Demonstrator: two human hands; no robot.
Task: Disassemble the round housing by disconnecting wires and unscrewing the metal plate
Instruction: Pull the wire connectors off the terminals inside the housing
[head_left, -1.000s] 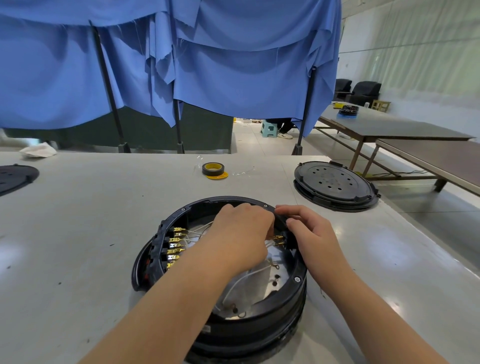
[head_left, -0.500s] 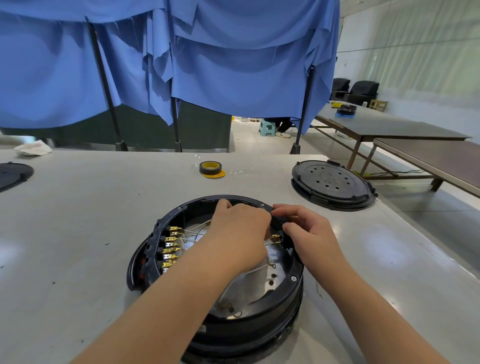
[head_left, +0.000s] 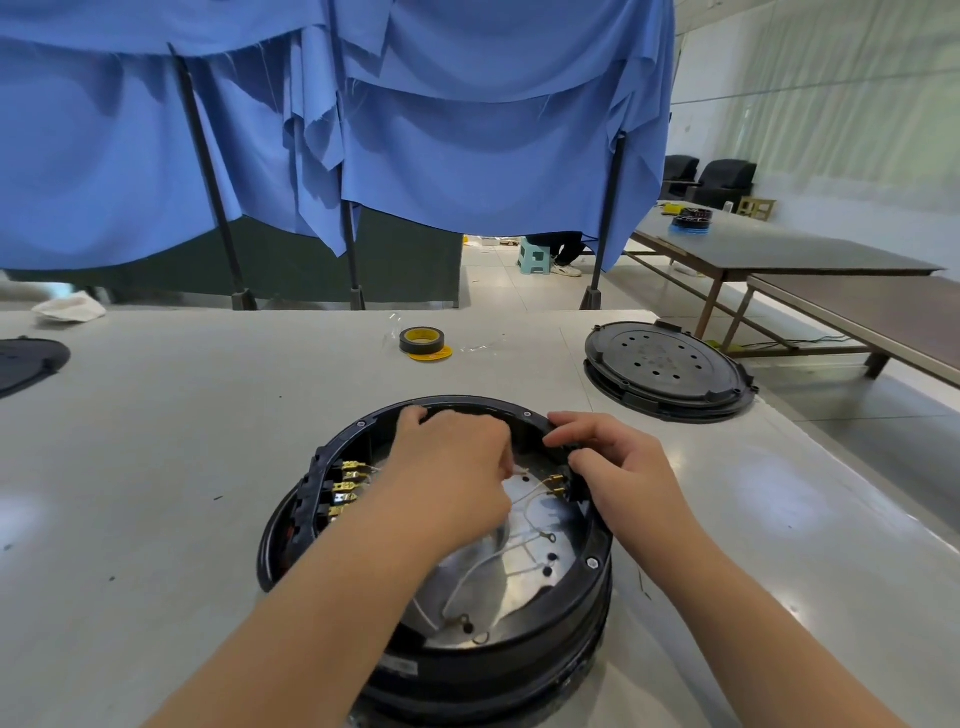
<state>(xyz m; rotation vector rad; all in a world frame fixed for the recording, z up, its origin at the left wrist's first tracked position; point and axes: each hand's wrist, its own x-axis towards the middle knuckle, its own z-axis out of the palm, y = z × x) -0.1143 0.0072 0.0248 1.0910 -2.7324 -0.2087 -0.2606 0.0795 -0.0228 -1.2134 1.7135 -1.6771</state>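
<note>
Black plastic forms the round housing (head_left: 519, 660), which is set on the near part of a pale grey table (head_left: 156, 441), open side up. A shiny metal plate (head_left: 530, 566) is seen lying flat inside it, crossed by thin pale wires (head_left: 524, 514) that end in small ring terminals. A row of brass spade connectors (head_left: 348, 486) is mounted along the inner left wall, and two more brass terminals (head_left: 556, 483) are seen at the inner right wall.

The left hand (head_left: 452, 467) is reached into the housing from the near left, knuckles up, with its fingers curled; a pale wire is seen at its fingertips, but whether that wire is pinched cannot be told, as the fingertips are hidden beneath the hand. The right hand (head_left: 618, 467) is placed on the far right rim, its fingers curled over the rim and its thumb bent just beside the two brass terminals; whether anything is pinched by it cannot be told.

Beyond the housing, near the far edge of the table, a black-and-yellow tape roll (head_left: 422, 340) is laid flat. To the right, a black round cover (head_left: 667, 366) with small holes is placed well apart from the housing. Blue cloth (head_left: 467, 156) is hung over dark stands behind the table.
</note>
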